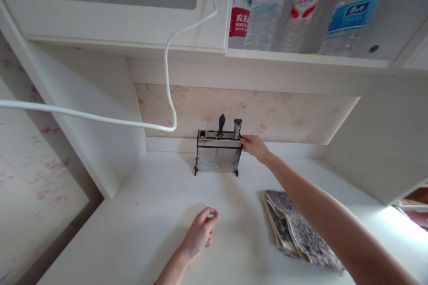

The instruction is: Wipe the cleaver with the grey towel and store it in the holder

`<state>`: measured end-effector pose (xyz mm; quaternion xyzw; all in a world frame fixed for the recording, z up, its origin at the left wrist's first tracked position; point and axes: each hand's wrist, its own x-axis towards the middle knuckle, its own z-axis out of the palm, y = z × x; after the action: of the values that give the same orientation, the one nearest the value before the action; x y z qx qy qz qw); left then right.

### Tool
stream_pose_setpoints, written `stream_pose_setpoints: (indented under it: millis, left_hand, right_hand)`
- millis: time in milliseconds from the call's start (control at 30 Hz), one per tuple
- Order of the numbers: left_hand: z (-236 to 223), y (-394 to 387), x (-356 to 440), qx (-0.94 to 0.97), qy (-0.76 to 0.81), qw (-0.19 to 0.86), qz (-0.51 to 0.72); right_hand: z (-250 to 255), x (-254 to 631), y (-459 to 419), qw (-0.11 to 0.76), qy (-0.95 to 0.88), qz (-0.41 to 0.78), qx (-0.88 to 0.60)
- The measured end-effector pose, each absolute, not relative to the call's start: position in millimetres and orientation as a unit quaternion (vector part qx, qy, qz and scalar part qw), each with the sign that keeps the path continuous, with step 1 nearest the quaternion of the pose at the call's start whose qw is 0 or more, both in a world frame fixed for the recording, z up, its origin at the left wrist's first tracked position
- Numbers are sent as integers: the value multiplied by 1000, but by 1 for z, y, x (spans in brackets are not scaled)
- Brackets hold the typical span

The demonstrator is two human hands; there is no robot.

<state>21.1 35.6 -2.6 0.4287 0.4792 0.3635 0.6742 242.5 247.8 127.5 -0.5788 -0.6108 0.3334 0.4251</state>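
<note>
Plastic bottles [302,9] with red or blue labels stand on a white shelf [301,59]. A white cable [166,62] hangs bent before a cabinet door [127,26]. A folded grey mat [309,234] lies on the white counter [147,200]; flowered wallpaper [284,109] lines the wall behind.

Lower contents of the rack [219,146] look too hazy to tell, while the right forearm [310,196] partly hides the mat [302,234].

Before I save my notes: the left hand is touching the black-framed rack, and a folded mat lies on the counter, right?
Not quite: the head view shows the right hand touching the black-framed rack; the folded mat does lie on the counter.
</note>
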Motion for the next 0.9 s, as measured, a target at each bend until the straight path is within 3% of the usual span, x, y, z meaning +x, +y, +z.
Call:
stream_pose_setpoints:
  millis: [333,500,600,667,800,900]
  left_hand:
    - [-11,35,20,412,464,676,399]
    - [9,44,27,467,524,607,373]
    - [59,72,29,551,542,498,393]
    - [103,101,29,610,549,371,435]
    - [178,159,33,706,546,103,440]
    - [207,192,40,687,606,-17,400]
  right_hand:
    - [119,212,221,491,-554,395,-543]
    - [75,208,145,512,-513,448,-524]
    - [28,196,91,482,-461,572,-478]
    - [-1,188,64,448,-445,613,-475]
    - [-30,179,40,412,-533,588,-448]
    - [-30,181,35,390,-600,544,-438]
